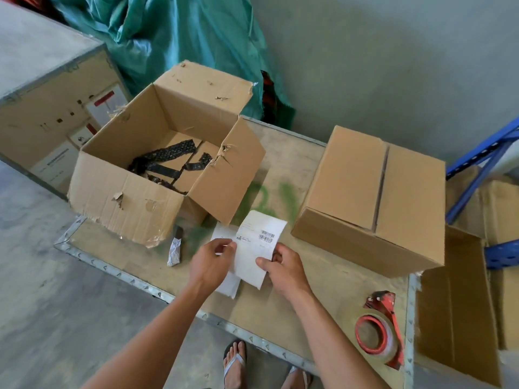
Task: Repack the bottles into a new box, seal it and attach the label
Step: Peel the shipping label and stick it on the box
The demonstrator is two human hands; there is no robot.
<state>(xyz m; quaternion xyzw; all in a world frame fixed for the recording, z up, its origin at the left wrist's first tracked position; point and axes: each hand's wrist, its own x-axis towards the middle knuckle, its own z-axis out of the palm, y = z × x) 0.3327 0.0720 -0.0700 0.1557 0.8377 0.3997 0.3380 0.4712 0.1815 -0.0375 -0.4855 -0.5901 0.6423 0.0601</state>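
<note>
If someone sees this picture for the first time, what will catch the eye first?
Probably the two hands, left hand and right hand, holding a white label with a barcode at the centre. Behind, a torn open box stands on the left and a closed box on the right; a red tape dispenser lies near the right.

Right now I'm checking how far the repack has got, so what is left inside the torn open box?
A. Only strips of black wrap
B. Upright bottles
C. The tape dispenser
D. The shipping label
A: the torn open box holds only black wrap strips on its floor; no bottles show, and both hands hold the shipping label.
</note>
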